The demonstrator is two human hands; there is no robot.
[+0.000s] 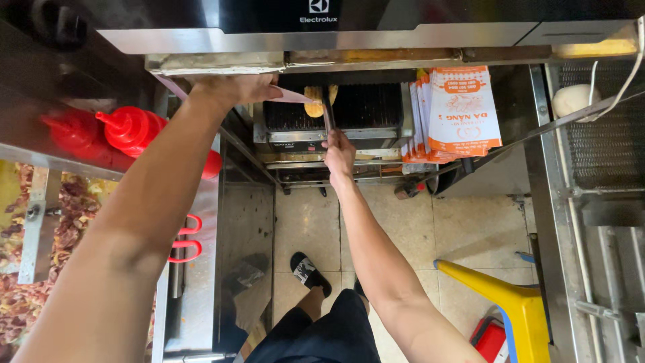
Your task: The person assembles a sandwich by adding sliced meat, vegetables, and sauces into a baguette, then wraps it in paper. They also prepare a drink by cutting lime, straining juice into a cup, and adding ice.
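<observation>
Left hand [232, 87] fingers closed on pink paper sheet [290, 96]. Right hand [340, 151] clamped on dark tongs [328, 111], tips gripping bread [314, 101] over grill [366, 106]; bread partly hidden.

A low metal stand [322, 161] carries a black ribbed grill [363, 107] with 1 bread roll [314, 101].

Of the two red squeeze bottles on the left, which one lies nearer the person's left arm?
The right-hand red squeeze bottle, whose nozzle shows clearly, lies right beside the left forearm. The other red bottle sits further left, blurred, near the steel ledge.
</observation>
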